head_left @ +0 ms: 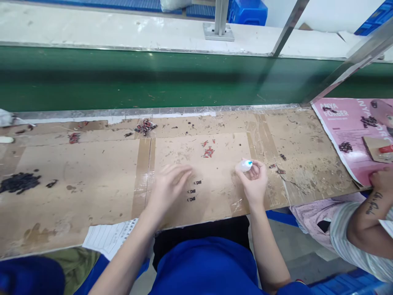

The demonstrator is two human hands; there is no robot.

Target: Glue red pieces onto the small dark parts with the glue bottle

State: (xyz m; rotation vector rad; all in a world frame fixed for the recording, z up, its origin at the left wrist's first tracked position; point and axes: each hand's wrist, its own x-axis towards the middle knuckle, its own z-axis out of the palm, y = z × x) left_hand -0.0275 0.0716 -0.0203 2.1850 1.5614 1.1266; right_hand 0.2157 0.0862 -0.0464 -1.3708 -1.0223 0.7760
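Note:
My right hand (254, 180) is closed around a small white squeeze bottle (245, 165) with a teal tip, held above the cardboard. My left hand (172, 182) hovers to the left, slightly blurred, its fingers stretched loosely to the right; nothing shows between them. Just right of it and below its fingertips, three small dark figure-like pieces (191, 191) lie in a loose column. Between the hands, farther back, rests a little cluster of red and dark pieces (209, 152). The cardboard sheet (107, 172) under everything is taped and stained.
A black pile of small parts (20, 182) lies far left. More red-dark pieces (146, 127) sit near the back edge, before a green belt (123, 80). At right, a co-worker's arm (368, 209) rests by a pink printed sheet (340, 123). A metal post (344, 67) slants there.

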